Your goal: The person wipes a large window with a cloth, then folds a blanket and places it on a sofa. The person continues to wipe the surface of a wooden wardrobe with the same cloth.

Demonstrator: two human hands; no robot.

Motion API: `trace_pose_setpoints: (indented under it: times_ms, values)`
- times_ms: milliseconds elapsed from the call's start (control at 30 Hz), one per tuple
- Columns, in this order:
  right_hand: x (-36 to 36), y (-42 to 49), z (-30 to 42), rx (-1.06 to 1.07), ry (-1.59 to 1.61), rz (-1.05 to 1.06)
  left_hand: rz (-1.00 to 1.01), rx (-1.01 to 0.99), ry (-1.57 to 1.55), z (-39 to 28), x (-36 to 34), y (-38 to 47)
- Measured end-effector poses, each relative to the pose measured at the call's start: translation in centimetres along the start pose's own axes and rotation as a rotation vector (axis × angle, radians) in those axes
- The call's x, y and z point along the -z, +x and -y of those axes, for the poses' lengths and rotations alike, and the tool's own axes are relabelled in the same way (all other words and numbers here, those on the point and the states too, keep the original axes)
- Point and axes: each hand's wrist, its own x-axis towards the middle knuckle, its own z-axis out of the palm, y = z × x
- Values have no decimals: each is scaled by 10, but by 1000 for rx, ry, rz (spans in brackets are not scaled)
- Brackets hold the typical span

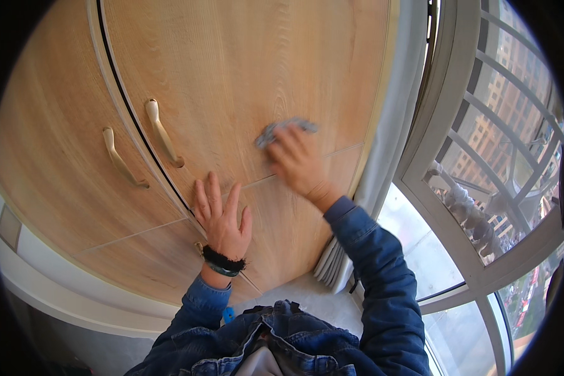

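A wooden cabinet door with a pale wood grain fills the middle of the view. My right hand, blurred, presses a crumpled grey cloth on this door, just above the seam with the lower panel. Lower and to the left, my left hand lies flat with fingers spread around the seam, near the gap between the doors, holding nothing. A black fuzzy band circles the left wrist. One metal handle sits on this door, up and left of my left hand.
The neighbouring cabinet door carries another metal handle. Right of the cabinet hangs a grey curtain, beside a framed window with outside bars. Grey floor shows below. A small blue object is near my jacket.
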Motion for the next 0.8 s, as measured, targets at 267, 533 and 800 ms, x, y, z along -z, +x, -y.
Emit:
trace_pose_setpoints:
  times_ms: [267, 533, 800]
  values:
    - [36, 50, -94, -621, -177, -411, 46, -31, 55, 11, 5, -7]
    - [4, 20, -21, -210, -60, -99, 13, -51, 11, 4, 1, -1]
    - [46, 107, -73, -488, -200, -370, 52, -24, -31, 4, 5, -5]
